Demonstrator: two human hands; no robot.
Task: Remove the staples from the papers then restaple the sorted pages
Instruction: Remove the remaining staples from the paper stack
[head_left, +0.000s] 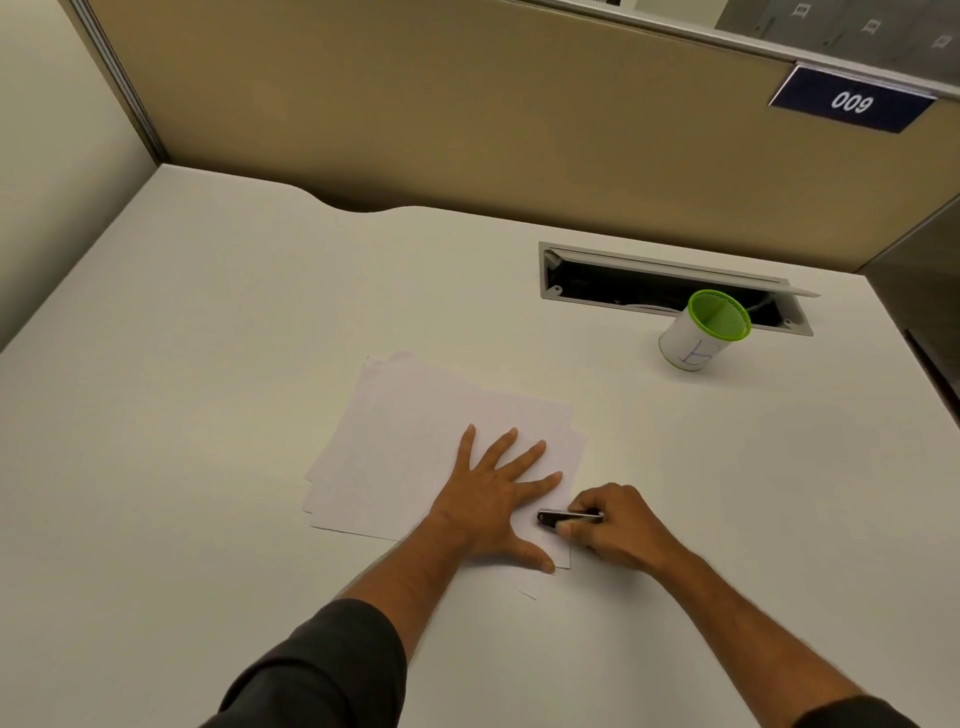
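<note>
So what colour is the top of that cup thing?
Bright green: the cup has a green mesh rim and white wrapped sides, seen in the head view.

Left hand (493, 499) flattens papers (410, 447); right hand (618, 525) grips small metal tool (569, 518).

Papers (415, 441) lie on desk (208, 364); cup (696, 338) behind-right
</note>
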